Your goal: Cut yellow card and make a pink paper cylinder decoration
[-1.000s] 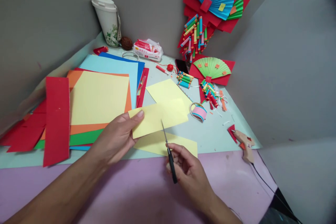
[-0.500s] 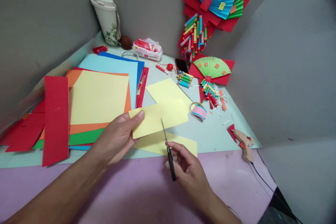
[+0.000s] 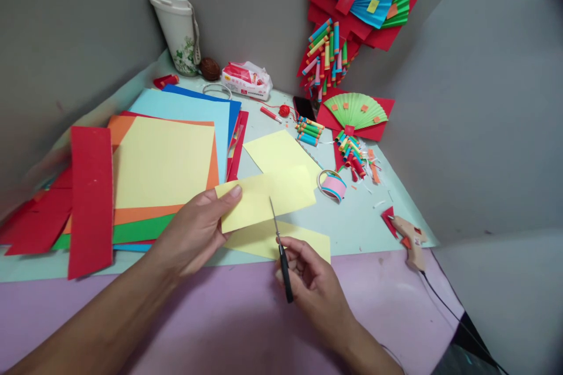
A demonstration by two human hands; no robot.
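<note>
My left hand (image 3: pixel 197 231) pinches the left end of a pale yellow paper strip (image 3: pixel 290 190), thumb on top, holding it above the table. Black-handled scissors (image 3: pixel 285 272) are gripped in my right hand (image 3: pixel 312 281), with the fingers partly hidden behind the handle. Their blades point away from me and lie across the middle of the strip, from its lower edge inward. Below the strip, another yellow paper piece (image 3: pixel 303 237) rests on the table by my right fingertips. A further yellow sheet (image 3: pixel 275 152) lies just beyond the strip.
Stacked coloured paper (image 3: pixel 162 164) and a red card strip (image 3: pixel 91 205) are at left. A tape roll (image 3: pixel 332 186), small rolled paper tubes (image 3: pixel 309 132) and a fan ornament (image 3: pixel 356 112) lie right of centre. A corded glue gun (image 3: pixel 411 240) is at far right; a cup (image 3: pixel 176 32) stands behind.
My hands, the scissors and the yellow strip are almost unmoved. The view has shifted very slightly, so the paper stack and cup appear a little further left.
</note>
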